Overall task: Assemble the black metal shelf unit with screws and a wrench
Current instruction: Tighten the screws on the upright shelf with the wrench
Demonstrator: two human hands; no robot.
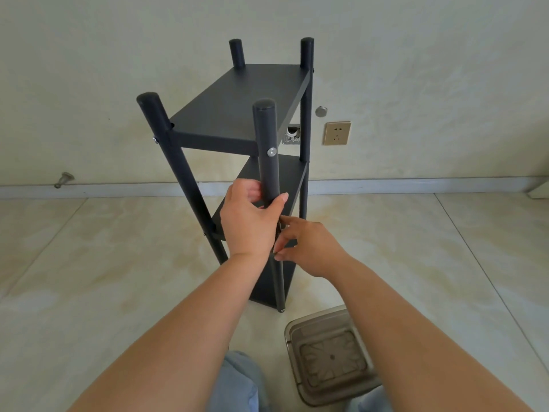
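The black metal shelf unit stands upright on the floor, with three shelf boards between round posts. A silver screw shows in the near right post at the top shelf. My left hand grips that post just above the middle shelf. My right hand is at the same post, level with the middle shelf, its fingertips pinching a small dark thing against the post. What it pinches is mostly hidden behind my left hand.
A clear plastic tray lies on the tiled floor by my right forearm. The wall behind holds a gold socket, a silver knob and a small open hole. A door stopper sits at the baseboard on the left.
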